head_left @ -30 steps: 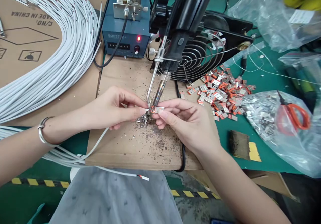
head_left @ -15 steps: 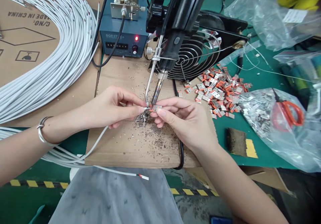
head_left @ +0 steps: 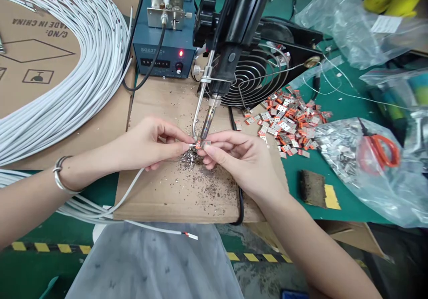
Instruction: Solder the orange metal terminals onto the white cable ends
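Note:
My left hand point(head_left: 163, 145) is closed, pinching the end of a white cable point(head_left: 129, 194) that runs down below the wrist. Between the thumb and fingers of my right hand point(head_left: 245, 160) is a small metal USB connector point(head_left: 206, 144) with an orange insert. Cable end and connector meet under the tip of a stand-mounted soldering iron point(head_left: 209, 118); the exact contact is too small to make out. A thin metal feed tube point(head_left: 199, 109) ends beside the tip. Solder scraps point(head_left: 190, 159) lie beneath my fingertips.
A blue soldering station point(head_left: 163, 44) and a black fan point(head_left: 247, 78) stand behind. Piled connectors point(head_left: 290, 122), a dark sponge point(head_left: 312, 188) and a plastic bag with orange-handled scissors point(head_left: 386, 149) lie right. Coiled white cables point(head_left: 96, 85) fill the left.
The view has shifted slightly, so the things on the right appear a little farther left. Both hands keep their grips, with the connector still under the iron.

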Available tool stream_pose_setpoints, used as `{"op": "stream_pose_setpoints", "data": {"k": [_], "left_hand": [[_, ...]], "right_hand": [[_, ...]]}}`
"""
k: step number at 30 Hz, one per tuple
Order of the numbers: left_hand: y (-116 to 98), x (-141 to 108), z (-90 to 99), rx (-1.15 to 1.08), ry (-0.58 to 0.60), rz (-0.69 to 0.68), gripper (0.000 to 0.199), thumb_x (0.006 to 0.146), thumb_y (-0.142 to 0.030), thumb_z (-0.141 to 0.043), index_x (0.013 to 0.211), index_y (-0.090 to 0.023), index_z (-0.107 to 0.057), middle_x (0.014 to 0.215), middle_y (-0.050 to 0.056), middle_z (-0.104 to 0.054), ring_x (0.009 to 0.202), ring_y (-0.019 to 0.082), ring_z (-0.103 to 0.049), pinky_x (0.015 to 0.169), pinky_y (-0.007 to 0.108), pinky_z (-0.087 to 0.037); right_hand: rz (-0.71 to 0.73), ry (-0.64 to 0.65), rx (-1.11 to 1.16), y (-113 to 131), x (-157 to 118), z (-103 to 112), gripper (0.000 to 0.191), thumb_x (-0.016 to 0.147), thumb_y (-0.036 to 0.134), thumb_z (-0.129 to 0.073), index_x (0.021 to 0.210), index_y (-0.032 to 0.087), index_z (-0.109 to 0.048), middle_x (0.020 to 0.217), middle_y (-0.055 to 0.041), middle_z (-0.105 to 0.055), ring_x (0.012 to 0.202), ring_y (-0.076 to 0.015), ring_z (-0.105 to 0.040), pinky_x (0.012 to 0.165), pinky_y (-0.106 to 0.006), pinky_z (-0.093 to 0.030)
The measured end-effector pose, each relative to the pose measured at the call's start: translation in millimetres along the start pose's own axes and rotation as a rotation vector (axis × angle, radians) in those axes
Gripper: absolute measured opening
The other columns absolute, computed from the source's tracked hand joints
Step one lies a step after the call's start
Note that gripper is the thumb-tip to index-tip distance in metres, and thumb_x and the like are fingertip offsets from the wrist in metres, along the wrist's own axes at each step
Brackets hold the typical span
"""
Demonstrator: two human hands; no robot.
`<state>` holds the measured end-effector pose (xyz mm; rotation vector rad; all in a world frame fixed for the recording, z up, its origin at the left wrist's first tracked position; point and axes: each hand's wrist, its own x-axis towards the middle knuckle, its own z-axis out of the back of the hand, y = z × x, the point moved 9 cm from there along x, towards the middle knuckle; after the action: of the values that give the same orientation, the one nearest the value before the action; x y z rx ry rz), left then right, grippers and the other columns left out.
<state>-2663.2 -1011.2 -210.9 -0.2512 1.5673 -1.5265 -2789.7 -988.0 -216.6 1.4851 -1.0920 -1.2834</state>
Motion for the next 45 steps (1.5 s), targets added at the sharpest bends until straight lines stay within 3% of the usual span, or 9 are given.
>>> {"op": "stream_pose_setpoints", "data": {"k": [22, 45], "left_hand": [[-6.7, -4.2, -1.3, 0.017, -0.034, 0.010, 0.013, 0.076, -0.019, -0.060, 0.083, -0.014, -0.069, 0.039, -0.007, -0.045, 0.027, 0.003, -0.039, 0.025, 0.010, -0.030], [-4.3, -4.1, -1.8, -0.009, -0.023, 0.039, 0.012, 0.075, -0.017, -0.061, 0.083, -0.015, -0.069, 0.033, -0.010, -0.041, 0.025, 0.003, -0.036, 0.024, 0.008, -0.029]], "right_hand": [[-0.015, 0.117, 0.138, -3.9, -0.5, -5.7, 0.009, 0.072, 0.017, -0.071, 0.081, 0.020, -0.070, 0.067, 0.0000, -0.070, 0.052, -0.0057, -0.061, 0.048, -0.013, -0.052], [-0.035, 0.116, 0.148, -4.7, 0.1, -6.3, 0.009, 0.070, 0.021, -0.072, 0.079, 0.021, -0.070, 0.066, 0.0000, -0.070, 0.051, -0.0061, -0.060, 0.046, -0.015, -0.050]]}}
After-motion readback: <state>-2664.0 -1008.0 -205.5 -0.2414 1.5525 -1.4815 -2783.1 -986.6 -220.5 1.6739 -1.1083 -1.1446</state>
